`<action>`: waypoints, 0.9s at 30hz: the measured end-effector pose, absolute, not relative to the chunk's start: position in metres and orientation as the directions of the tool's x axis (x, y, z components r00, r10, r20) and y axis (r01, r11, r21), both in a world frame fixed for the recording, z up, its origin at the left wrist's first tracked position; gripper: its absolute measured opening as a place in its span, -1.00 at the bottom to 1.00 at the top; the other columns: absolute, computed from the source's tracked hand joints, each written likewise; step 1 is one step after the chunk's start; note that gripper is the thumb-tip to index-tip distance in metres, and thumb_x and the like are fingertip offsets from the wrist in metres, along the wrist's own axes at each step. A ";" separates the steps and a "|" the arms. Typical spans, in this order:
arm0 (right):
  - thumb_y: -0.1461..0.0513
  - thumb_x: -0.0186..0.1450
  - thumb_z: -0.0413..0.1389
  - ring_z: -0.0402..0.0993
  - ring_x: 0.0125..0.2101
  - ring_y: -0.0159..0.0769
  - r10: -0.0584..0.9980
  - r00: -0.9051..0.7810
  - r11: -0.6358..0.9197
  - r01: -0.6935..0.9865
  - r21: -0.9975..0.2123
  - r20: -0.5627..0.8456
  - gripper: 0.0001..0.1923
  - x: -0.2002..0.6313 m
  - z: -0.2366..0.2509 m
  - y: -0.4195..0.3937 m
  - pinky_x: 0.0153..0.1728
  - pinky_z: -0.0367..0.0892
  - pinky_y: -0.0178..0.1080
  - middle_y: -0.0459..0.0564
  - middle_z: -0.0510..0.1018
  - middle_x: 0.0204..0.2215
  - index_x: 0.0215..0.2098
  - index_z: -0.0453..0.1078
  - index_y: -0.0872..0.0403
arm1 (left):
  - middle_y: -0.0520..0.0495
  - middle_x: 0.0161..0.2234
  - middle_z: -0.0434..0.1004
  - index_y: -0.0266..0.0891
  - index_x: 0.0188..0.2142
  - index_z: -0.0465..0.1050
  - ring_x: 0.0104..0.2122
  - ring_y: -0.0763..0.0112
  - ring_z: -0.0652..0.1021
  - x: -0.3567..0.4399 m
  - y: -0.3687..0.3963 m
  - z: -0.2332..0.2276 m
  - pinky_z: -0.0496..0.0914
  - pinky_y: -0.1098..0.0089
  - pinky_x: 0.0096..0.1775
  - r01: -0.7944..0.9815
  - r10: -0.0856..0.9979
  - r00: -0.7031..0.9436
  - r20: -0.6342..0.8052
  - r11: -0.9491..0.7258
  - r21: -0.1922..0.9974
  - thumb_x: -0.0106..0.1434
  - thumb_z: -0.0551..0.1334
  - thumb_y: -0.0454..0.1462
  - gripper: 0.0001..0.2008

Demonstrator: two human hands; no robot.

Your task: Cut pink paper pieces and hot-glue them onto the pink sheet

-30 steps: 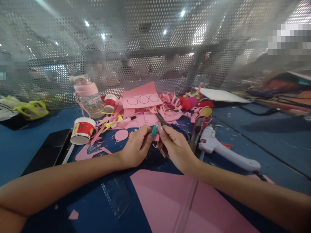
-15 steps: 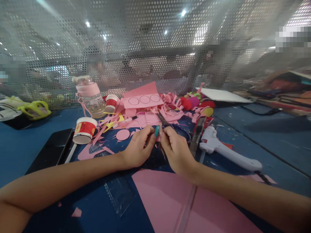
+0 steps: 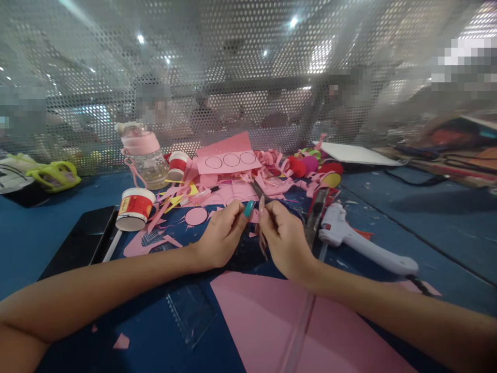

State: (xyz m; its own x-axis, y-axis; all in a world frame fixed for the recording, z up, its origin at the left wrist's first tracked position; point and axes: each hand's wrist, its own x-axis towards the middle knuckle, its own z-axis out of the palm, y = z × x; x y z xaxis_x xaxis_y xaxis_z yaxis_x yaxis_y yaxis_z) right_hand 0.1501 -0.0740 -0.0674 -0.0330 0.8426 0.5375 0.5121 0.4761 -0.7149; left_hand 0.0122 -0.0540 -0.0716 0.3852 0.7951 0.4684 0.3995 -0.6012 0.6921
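Note:
Close together in the middle of the view, my left hand (image 3: 222, 235) and my right hand (image 3: 286, 239) meet at the fingertips. A small piece of pink paper (image 3: 254, 216) is pinched between the fingers of both; my hands partly cover it. Beyond the fingertips lies a dark metal blade (image 3: 258, 190), its other end hidden behind my right hand. A cut pink paper circle (image 3: 196, 216) rests on the blue table left of my left hand. Below my wrists spreads a large pink sheet (image 3: 267, 316) with a clear stick (image 3: 301, 336) across it.
A white glue gun (image 3: 365, 243) and a box cutter (image 3: 316, 217) lie on the right. On the left are a phone (image 3: 79, 241), a paper cup (image 3: 135, 207) and a water bottle (image 3: 145, 158). Pink scraps (image 3: 229, 192) pile up before a perforated metal screen (image 3: 240, 67).
My fingertips have moved slightly apart, the right ones shifting right, so more of the small pink paper shows between them. The things on the table stay in place.

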 end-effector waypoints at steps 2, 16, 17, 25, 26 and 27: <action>0.19 0.29 -0.14 0.20 -0.75 -0.45 0.850 -0.017 0.459 0.518 -0.722 0.527 -0.75 0.150 -0.067 -0.075 -0.68 0.13 -0.35 -0.21 0.23 -0.76 -0.55 0.04 0.01 | 0.13 -0.59 0.12 -0.22 -0.48 0.08 -0.59 0.55 0.18 0.013 -0.055 -0.072 0.11 0.45 -0.50 0.400 0.788 0.378 0.485 -0.612 0.682 0.32 -0.06 -0.20 -0.76; 0.11 0.34 -0.19 0.19 -0.71 -0.46 0.878 -0.011 0.456 0.323 -0.830 0.478 -0.69 0.149 -0.069 -0.076 -0.69 0.15 -0.37 -0.19 0.23 -0.71 -0.53 0.08 0.03 | 0.10 -0.56 0.17 -0.21 -0.44 0.11 -0.56 0.53 0.22 0.013 -0.056 -0.072 0.14 0.43 -0.46 0.371 0.765 0.356 0.537 -0.643 0.671 0.33 -0.08 -0.20 -0.78; 0.08 0.34 -0.20 0.18 -0.72 -0.46 0.890 -0.007 0.439 0.283 -0.853 0.455 -0.68 0.149 -0.070 -0.075 -0.70 0.14 -0.37 -0.19 0.23 -0.71 -0.53 0.09 0.03 | 0.10 -0.56 0.16 -0.21 -0.43 0.11 -0.56 0.53 0.22 0.012 -0.056 -0.073 0.14 0.43 -0.46 0.368 0.769 0.356 0.530 -0.637 0.677 0.33 -0.08 -0.20 -0.78; 0.05 0.33 -0.20 0.13 -0.69 -0.46 0.890 -0.061 0.451 0.272 -0.850 0.453 -0.64 0.148 -0.071 -0.076 -0.68 0.11 -0.37 -0.20 0.18 -0.71 -0.55 0.06 0.03 | 0.11 -0.57 0.16 -0.21 -0.43 0.10 -0.57 0.53 0.22 0.012 -0.057 -0.073 0.13 0.42 -0.46 0.386 0.763 0.370 0.530 -0.645 0.660 0.33 -0.08 -0.21 -0.79; 0.05 0.34 -0.21 0.13 -0.69 -0.46 0.886 -0.071 0.458 0.286 -0.842 0.458 -0.64 0.148 -0.071 -0.077 -0.68 0.10 -0.37 -0.20 0.18 -0.71 -0.55 0.06 0.03 | 0.10 -0.56 0.17 -0.21 -0.44 0.11 -0.55 0.53 0.23 0.013 -0.056 -0.073 0.14 0.42 -0.45 0.393 0.758 0.372 0.535 -0.651 0.649 0.32 -0.08 -0.22 -0.79; 0.05 0.34 -0.22 0.13 -0.69 -0.46 0.883 -0.077 0.464 0.299 -0.834 0.464 -0.64 0.148 -0.071 -0.077 -0.67 0.10 -0.37 -0.20 0.18 -0.71 -0.55 0.05 0.03 | 0.09 -0.55 0.18 -0.22 -0.44 0.11 -0.55 0.52 0.23 0.013 -0.056 -0.073 0.14 0.42 -0.45 0.398 0.755 0.375 0.539 -0.656 0.642 0.32 -0.08 -0.22 -0.79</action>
